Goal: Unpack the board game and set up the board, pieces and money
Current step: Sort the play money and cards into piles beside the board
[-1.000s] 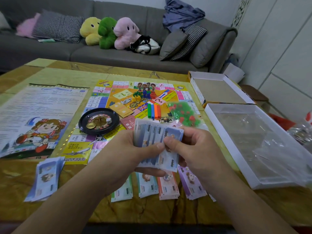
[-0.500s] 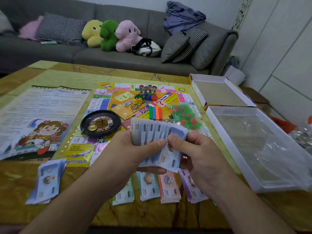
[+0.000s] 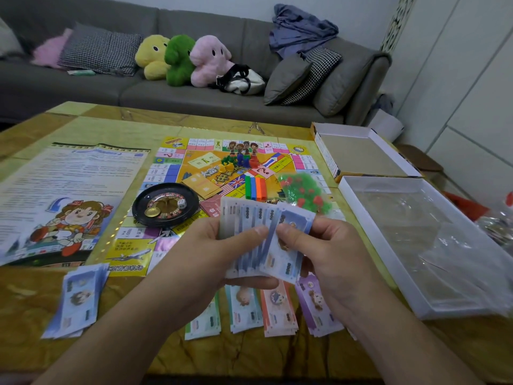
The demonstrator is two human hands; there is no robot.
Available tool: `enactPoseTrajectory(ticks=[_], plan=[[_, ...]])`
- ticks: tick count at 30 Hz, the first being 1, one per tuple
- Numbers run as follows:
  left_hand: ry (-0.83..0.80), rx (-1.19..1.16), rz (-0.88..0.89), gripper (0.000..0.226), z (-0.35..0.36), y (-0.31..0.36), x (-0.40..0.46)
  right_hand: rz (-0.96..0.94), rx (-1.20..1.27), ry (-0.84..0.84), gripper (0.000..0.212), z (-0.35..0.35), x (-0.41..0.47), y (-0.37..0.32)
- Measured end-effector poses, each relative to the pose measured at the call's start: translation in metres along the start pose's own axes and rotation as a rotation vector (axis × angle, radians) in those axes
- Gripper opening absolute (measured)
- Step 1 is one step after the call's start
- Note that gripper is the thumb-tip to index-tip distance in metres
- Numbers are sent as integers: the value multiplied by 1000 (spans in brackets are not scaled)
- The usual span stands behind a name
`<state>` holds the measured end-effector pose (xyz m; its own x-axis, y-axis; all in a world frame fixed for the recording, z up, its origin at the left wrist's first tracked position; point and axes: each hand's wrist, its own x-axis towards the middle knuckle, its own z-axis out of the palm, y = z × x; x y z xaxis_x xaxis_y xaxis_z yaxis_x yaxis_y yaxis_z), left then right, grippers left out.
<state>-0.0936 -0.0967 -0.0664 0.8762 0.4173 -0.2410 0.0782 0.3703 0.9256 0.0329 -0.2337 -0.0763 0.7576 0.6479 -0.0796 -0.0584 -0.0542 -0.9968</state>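
A fan of blue play-money notes (image 3: 263,234) is held above the table's front edge. My left hand (image 3: 211,254) grips the stack from below with the thumb on top, and my right hand (image 3: 324,254) pinches the front note. The game board (image 3: 172,168) lies flat behind, carrying a black roulette wheel (image 3: 165,204), coloured pawns (image 3: 238,161), coloured bars (image 3: 255,187) and a bag of green and red houses (image 3: 302,191). Sorted piles of green, blue, red and purple notes (image 3: 277,309) lie under my hands; another blue pile (image 3: 76,300) lies at the left.
A printed rules sheet (image 3: 63,190) covers the table's left part. Two open box halves stand at the right, one with a brown inside (image 3: 358,154) and one white (image 3: 424,245) holding clear plastic. A grey sofa (image 3: 155,90) with plush toys runs behind the table.
The notes have fanned out a little wider, and my right thumb has slid the front note further right and down. Both hands stay in place.
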Motion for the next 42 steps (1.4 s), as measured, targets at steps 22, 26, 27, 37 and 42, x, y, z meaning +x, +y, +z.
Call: enactPoseTrajectory(ticks=[22, 26, 27, 37, 42], plan=[[56, 211, 43, 17, -1, 0, -1, -23, -326, -31, 2, 9, -6, -5], [42, 259, 49, 17, 1, -2, -3, -35, -392, -75, 12, 19, -10, -2], [47, 261, 50, 17, 1, -2, -3, -22, -353, -102, 12, 20, -12, -2], [97, 332, 44, 13, -10, 9, -6, 49, -188, -24, 6, 8, -3, -11], [366, 240, 187, 17, -62, 36, -7, 90, -234, -11, 5, 41, -3, -2]])
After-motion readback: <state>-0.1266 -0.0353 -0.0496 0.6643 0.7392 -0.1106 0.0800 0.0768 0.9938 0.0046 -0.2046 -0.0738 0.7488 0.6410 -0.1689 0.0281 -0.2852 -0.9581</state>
